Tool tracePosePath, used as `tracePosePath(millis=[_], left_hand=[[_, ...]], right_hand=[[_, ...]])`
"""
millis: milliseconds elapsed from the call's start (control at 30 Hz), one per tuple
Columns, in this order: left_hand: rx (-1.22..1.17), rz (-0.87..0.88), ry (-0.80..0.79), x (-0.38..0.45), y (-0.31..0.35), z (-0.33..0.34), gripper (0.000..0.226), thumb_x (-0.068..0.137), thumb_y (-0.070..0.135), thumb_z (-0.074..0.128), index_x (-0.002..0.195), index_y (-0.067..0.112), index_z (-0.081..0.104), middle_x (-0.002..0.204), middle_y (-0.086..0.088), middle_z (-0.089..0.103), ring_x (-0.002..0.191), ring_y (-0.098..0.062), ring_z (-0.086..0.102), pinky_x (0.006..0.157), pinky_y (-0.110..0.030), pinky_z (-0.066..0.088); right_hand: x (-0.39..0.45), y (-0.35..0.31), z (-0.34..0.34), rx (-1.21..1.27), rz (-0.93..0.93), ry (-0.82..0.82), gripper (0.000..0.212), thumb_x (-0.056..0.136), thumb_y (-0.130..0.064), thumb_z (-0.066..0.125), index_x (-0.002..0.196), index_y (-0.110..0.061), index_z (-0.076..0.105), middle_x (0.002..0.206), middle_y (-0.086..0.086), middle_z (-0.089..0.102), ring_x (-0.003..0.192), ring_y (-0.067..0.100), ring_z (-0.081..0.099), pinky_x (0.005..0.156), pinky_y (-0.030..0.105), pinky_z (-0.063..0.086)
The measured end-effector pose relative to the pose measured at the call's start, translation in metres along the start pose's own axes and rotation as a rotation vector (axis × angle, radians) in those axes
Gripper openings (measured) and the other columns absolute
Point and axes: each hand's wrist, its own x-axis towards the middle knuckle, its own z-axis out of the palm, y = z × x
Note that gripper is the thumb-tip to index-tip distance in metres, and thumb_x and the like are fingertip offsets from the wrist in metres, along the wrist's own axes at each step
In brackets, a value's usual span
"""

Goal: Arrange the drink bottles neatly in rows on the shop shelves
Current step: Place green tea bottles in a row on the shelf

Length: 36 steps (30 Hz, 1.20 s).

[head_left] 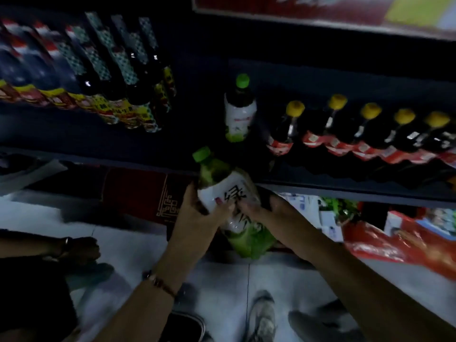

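A large green-tea bottle [230,193] with a green cap and white label is tilted in front of the dark shelf's front edge [345,191]. My left hand [197,213] grips its left side, and my right hand [261,208] holds its right side with fingers curled over the label. A second green-capped bottle [239,112] stands upright alone on the shelf just above. To its right runs a row of dark bottles with yellow caps and red labels [350,129]. To the left stands a block of dark bottles with patterned labels [118,75].
Another person's hand with a wristwatch [81,250] reaches in at the left. A dark red carton [140,193] sits under the shelf. Red packaged goods [394,238] fill the lower right. My shoes [261,317] stand on the pale tiled floor.
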Motion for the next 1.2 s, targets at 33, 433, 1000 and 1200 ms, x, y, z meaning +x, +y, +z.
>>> tracePosePath(millis=[33,433,1000,1200], left_hand=[[-0.032,-0.033,-0.01,-0.024,0.01,0.005,0.04,0.084,0.005,0.071,0.118,0.02,0.057,0.095,0.006,0.074,0.089,-0.013,0.071,0.066,-0.021,0.056],[-0.039,-0.225,-0.389,-0.229,0.164,0.081,0.046,0.08,0.038,0.071,0.124,0.027,0.061,0.115,-0.008,0.071,0.1,-0.028,0.071,0.075,-0.042,0.059],[0.463,0.194,-1.088,-0.454,0.219,0.332,0.058,0.064,0.07,0.071,0.118,0.058,0.053,0.113,0.023,0.068,0.104,-0.002,0.066,0.09,-0.038,0.055],[0.416,0.138,-1.135,-0.562,0.181,0.447,0.05,0.064,0.064,0.073,0.111,0.062,0.055,0.111,0.02,0.07,0.102,-0.005,0.068,0.09,-0.036,0.055]], right_hand=[[-0.024,-0.007,-0.002,0.043,0.008,-0.044,0.032,0.083,-0.046,0.069,0.113,-0.037,0.065,0.111,-0.009,0.073,0.104,0.01,0.068,0.093,0.034,0.054],[-0.345,-0.081,-0.026,0.421,0.096,0.188,0.043,0.082,-0.045,0.071,0.122,-0.035,0.06,0.115,-0.013,0.071,0.106,0.007,0.067,0.093,0.028,0.054],[-0.639,0.021,-0.105,1.203,-0.289,0.71,0.05,0.086,-0.042,0.055,0.126,-0.014,0.065,0.124,0.016,0.067,0.113,0.033,0.064,0.095,0.044,0.05],[-0.768,0.097,-0.181,0.914,-0.422,0.793,0.044,0.086,-0.032,0.06,0.128,-0.018,0.061,0.123,0.017,0.066,0.114,0.041,0.062,0.095,0.058,0.049]])
